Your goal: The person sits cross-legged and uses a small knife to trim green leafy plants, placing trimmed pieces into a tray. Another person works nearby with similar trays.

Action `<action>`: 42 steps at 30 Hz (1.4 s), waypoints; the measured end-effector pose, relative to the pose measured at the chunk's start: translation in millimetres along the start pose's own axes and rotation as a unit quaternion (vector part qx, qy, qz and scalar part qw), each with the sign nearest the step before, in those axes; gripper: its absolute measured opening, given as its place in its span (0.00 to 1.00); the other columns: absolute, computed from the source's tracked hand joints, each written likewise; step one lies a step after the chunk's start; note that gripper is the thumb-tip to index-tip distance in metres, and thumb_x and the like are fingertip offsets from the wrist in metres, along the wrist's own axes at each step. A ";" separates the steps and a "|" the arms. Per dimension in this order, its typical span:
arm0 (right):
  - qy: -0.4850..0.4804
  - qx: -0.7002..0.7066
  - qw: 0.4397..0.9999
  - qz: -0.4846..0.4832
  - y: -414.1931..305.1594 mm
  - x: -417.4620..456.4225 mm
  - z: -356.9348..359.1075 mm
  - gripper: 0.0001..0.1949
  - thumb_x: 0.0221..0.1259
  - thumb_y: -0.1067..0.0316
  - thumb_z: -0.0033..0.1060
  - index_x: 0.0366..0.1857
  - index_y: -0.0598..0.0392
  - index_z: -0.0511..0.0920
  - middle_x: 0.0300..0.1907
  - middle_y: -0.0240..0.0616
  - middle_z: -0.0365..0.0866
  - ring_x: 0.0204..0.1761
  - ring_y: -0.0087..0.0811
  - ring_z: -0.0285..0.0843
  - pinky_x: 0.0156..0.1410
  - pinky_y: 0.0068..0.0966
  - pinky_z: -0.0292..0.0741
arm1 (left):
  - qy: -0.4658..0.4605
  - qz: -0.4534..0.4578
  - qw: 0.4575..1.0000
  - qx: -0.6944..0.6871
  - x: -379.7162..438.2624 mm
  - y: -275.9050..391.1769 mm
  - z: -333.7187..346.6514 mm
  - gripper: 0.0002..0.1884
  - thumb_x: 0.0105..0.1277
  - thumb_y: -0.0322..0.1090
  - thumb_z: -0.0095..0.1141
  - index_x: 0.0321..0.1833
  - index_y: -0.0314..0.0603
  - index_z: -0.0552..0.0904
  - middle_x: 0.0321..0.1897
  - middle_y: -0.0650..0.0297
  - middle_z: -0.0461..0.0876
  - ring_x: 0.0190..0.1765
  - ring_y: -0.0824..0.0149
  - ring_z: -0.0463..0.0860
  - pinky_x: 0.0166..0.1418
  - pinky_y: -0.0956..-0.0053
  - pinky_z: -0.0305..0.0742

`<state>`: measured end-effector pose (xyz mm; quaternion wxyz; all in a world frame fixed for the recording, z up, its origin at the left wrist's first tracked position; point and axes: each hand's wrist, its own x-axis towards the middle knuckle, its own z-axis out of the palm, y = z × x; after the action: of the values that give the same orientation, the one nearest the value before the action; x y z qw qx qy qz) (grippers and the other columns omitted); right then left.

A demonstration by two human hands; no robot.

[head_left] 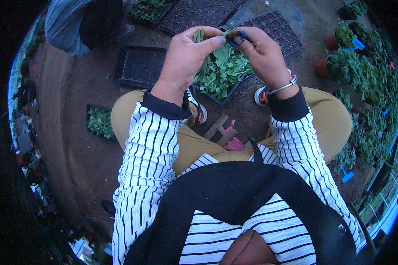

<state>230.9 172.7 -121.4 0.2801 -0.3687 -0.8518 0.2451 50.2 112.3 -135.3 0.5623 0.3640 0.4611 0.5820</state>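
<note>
My left hand (192, 49) is closed around a small bunch of green plant cuttings (198, 35), whose cut stem ends stick up beside the thumb. My right hand (263, 53) pinches a small blue-and-dark tool (242, 34), perhaps a cutter; its working end is hidden by the fingers. Between the two thumbs shows a short green stem piece (226, 33), near the tips of both hands. Beneath the hands, a black tray (223, 101) on the ground is heaped with leafy green cuttings (224, 74).
An empty-looking black tray (141, 64) lies left of the cuttings. Cell seedling trays (275, 31) filled with soil lie beyond. Another person's leg (68, 26) stands far left. Potted plants (348, 66) with blue tags line the right side. A small tray of greens (100, 122) sits by my left knee.
</note>
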 end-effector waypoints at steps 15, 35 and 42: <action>-0.006 -0.056 0.998 -0.004 -3.6 0.3 0.4 0.13 0.64 0.61 0.54 0.49 0.50 0.79 0.38 0.44 0.79 0.44 0.48 0.79 0.46 0.39 0.76 | -0.008 0.009 1.000 0.009 0.2 3.5 0.4 0.08 0.62 0.28 0.63 0.43 0.34 0.84 0.35 0.66 0.84 0.37 0.76 0.82 0.44 0.83 0.78; -0.075 -0.082 0.916 0.385 204.7 -61.9 74.6 0.18 0.55 0.48 0.62 0.44 0.47 0.84 0.37 0.46 0.85 0.40 0.45 0.83 0.46 0.37 0.76 | 0.080 -0.034 0.980 -0.177 -3.9 12.0 -6.1 0.10 0.75 0.36 0.46 0.42 0.36 0.77 0.34 0.64 0.79 0.37 0.72 0.77 0.47 0.77 0.73; -0.213 -0.173 0.917 0.289 215.4 -41.0 140.9 0.18 0.56 0.60 0.58 0.53 0.42 0.80 0.47 0.48 0.81 0.48 0.48 0.81 0.54 0.42 0.76 | 0.200 0.028 0.942 -0.269 -1.0 27.0 -0.8 0.06 0.73 0.34 0.51 0.40 0.40 0.78 0.32 0.64 0.80 0.35 0.76 0.77 0.43 0.83 0.73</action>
<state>267.3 242.5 -369.9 -0.0592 -0.5806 -0.7767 0.2369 41.0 112.7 -110.0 0.5187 0.0884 0.3802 0.7606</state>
